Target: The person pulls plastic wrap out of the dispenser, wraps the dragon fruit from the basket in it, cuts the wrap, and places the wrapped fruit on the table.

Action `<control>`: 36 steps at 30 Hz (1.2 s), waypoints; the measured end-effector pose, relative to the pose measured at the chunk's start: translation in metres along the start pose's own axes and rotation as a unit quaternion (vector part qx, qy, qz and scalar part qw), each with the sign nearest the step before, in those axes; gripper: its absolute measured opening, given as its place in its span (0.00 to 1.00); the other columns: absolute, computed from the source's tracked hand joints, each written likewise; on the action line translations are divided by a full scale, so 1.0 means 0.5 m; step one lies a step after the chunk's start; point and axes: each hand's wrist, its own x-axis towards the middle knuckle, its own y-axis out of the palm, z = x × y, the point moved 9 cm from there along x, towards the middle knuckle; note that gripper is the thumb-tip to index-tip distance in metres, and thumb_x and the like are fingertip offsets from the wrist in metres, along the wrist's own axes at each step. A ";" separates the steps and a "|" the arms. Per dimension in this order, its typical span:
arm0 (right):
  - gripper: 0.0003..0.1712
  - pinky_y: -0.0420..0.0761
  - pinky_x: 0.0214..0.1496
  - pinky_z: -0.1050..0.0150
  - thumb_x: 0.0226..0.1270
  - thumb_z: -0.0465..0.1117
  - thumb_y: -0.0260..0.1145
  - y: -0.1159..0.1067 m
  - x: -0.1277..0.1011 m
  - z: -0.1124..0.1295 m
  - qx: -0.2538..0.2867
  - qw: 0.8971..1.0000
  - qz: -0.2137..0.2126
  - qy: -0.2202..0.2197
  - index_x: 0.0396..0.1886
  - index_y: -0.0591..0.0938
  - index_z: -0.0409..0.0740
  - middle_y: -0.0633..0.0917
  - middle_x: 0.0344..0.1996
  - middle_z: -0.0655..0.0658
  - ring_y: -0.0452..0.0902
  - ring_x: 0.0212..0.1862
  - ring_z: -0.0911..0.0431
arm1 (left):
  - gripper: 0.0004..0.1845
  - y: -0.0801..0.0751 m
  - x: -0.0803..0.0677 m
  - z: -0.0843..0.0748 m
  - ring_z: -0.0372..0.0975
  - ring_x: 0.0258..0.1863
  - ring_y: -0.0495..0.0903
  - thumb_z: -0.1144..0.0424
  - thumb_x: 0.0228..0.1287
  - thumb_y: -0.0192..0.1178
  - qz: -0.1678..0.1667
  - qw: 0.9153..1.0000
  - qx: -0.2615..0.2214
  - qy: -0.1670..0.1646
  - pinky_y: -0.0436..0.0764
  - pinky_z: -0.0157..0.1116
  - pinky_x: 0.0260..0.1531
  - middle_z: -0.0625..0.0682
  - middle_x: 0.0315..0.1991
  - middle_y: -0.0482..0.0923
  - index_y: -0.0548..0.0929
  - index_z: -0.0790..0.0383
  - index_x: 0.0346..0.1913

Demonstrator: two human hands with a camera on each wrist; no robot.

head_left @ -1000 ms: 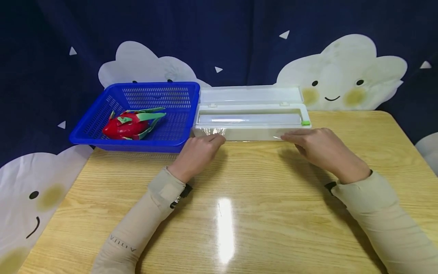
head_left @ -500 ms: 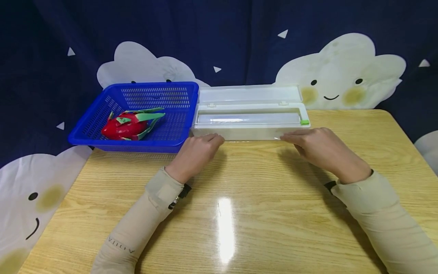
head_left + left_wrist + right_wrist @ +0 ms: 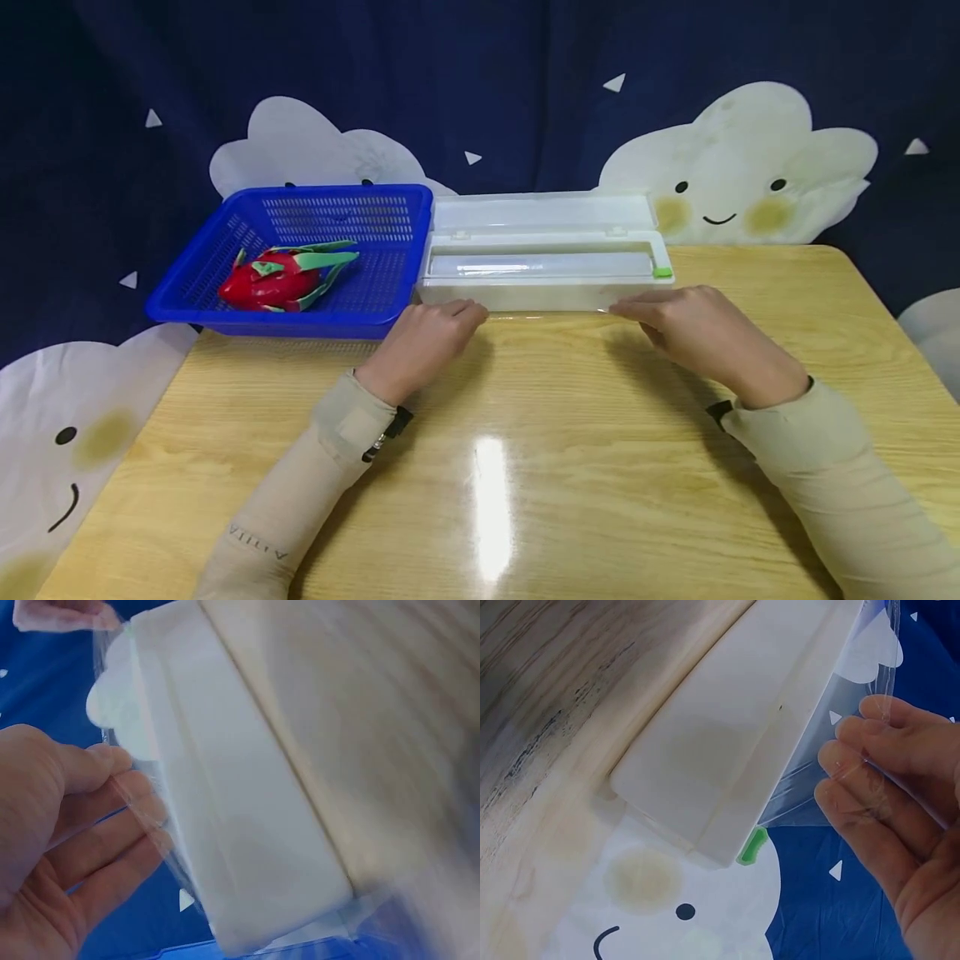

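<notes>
While my left fingers (image 3: pixel 105 836) and right fingers (image 3: pixel 862 832) pinch film (image 3: pixel 806 791) at front edge of box (image 3: pixel 525 295), I should draw both level, tension even; lopsided tug might crease it. Box sits on worktop (image 3: pixel 585 467) beside basket (image 3: pixel 300 326), roll (image 3: pixel 540 265) inside.

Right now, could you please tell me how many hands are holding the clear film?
2: the left hand holds the clear film near the blue basket, and the right hand holds it near the green tab on the white box. No other hand shows.
</notes>
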 end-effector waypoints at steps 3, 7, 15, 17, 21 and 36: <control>0.22 0.88 0.34 0.50 0.54 0.23 0.73 0.004 -0.001 0.002 0.001 1.000 0.005 0.003 0.49 0.91 0.44 0.93 0.42 0.41 0.91 0.38 0.46 | 0.06 0.004 -0.009 -0.002 0.34 0.19 0.73 0.72 0.74 0.56 -0.004 1.000 0.003 0.013 0.76 0.35 0.15 0.46 0.29 0.82 0.79 0.59 0.39; 0.23 0.87 0.33 0.51 0.55 0.22 0.72 0.009 -0.004 0.003 0.000 1.000 0.015 0.010 0.49 0.91 0.45 0.93 0.43 0.42 0.91 0.38 0.47 | 0.06 0.004 -0.018 -0.006 0.33 0.18 0.74 0.72 0.75 0.55 -0.018 0.999 0.003 0.028 0.76 0.33 0.14 0.47 0.31 0.84 0.80 0.60 0.40; 0.23 0.87 0.34 0.51 0.55 0.22 0.73 0.014 -0.008 0.008 -0.002 1.000 0.027 0.016 0.49 0.91 0.45 0.93 0.43 0.42 0.91 0.36 0.48 | 0.07 0.000 -0.025 -0.013 0.38 0.26 0.86 0.73 0.73 0.56 -0.034 0.998 0.011 0.042 0.83 0.35 0.20 0.49 0.39 0.88 0.83 0.60 0.43; 0.22 0.88 0.35 0.50 0.55 0.23 0.73 0.014 -0.008 0.008 -0.003 0.999 0.030 0.017 0.49 0.91 0.44 0.93 0.43 0.42 0.91 0.37 0.47 | 0.07 0.001 -0.025 -0.013 0.39 0.28 0.87 0.72 0.73 0.56 -0.035 0.998 0.016 0.045 0.84 0.36 0.21 0.49 0.39 0.88 0.83 0.60 0.43; 0.22 0.88 0.35 0.50 0.55 0.23 0.73 0.016 -0.005 0.008 -0.004 0.999 0.039 0.016 0.49 0.91 0.44 0.93 0.43 0.41 0.92 0.37 0.47 | 0.06 0.006 -0.027 -0.010 0.39 0.28 0.87 0.71 0.74 0.57 -0.034 0.998 0.014 0.044 0.84 0.35 0.22 0.49 0.39 0.88 0.83 0.60 0.42; 0.23 0.86 0.33 0.53 0.55 0.22 0.71 0.008 -0.007 0.012 0.002 0.998 0.057 0.020 0.48 0.91 0.44 0.93 0.40 0.42 0.89 0.34 0.51 | 0.07 -0.006 -0.032 -0.020 0.37 0.30 0.88 0.73 0.73 0.58 -0.027 0.998 0.024 0.049 0.85 0.36 0.24 0.48 0.39 0.88 0.85 0.60 0.44</control>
